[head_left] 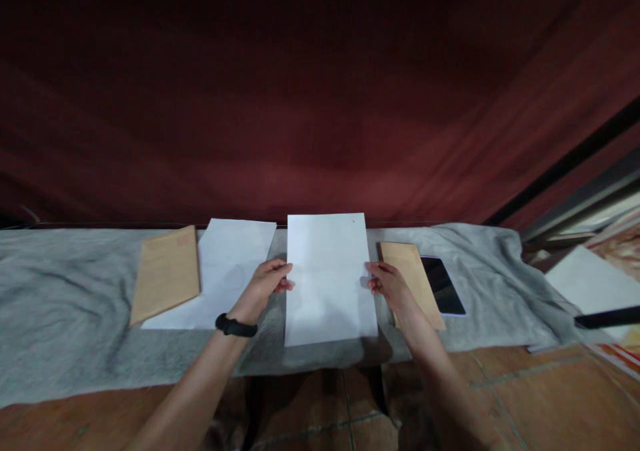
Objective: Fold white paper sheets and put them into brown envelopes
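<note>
Head view shows the left hand (pixel 267 281) and right hand (pixel 387 284) each pinching a side edge of a blank white paper sheet (pixel 330 278) above the grey cloth (pixel 65 311). Left of that sheet lies another white page (pixel 225 271); right of it, a tan envelope (pixel 415 271).

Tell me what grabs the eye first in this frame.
The white sheet at centre, bright against the dark, is pinched at its side edges by the left hand and right hand over the grey cloth. Behind it, a deep red curtain fills the upper half. On the cloth lie a brown envelope and second white sheet to the left, another envelope and a dark-screened tablet to the right.
</note>
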Available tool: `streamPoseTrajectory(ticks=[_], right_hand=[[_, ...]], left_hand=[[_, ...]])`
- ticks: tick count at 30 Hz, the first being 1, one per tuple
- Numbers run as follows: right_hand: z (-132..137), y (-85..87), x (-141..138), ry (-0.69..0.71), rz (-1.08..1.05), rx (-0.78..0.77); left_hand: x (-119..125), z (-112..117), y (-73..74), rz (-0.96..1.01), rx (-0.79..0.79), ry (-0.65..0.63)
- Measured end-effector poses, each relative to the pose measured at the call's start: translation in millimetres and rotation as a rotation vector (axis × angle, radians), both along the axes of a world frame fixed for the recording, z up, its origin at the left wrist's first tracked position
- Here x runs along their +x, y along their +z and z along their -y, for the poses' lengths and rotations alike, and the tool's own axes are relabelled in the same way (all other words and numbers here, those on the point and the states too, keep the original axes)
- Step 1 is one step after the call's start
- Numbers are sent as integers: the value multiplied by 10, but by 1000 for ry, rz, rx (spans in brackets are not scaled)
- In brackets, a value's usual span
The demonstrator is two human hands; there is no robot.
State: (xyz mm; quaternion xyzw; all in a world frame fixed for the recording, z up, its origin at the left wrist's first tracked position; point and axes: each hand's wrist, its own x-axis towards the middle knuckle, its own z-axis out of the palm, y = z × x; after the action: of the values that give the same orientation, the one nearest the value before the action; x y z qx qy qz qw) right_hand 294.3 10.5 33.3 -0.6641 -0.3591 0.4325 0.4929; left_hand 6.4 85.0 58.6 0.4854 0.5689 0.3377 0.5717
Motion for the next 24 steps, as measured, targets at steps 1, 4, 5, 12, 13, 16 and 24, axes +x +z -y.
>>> streamPoseTrajectory(ticks=[1,4,5,12,13,16,24], right_hand=[[-3,41,3,-13,-107,8],[-21,175,2,-54,-384,75],[-25,225,0,-64,-419,116],[44,479,-24,-126,-295,424],[56,462,-31,-124,-278,417],[95,315,-60,-128,-276,302],[256,-120,-80,-36,-193,78]], left_hand=[[10,-7,66,36,-15,12],[51,-11,293,124,30,28],[67,-5,374,140,66,29],[128,113,709,105,371,97],[122,124,679,75,380,100],[81,143,447,-36,362,88],[-104,282,-338,-51,195,39]])
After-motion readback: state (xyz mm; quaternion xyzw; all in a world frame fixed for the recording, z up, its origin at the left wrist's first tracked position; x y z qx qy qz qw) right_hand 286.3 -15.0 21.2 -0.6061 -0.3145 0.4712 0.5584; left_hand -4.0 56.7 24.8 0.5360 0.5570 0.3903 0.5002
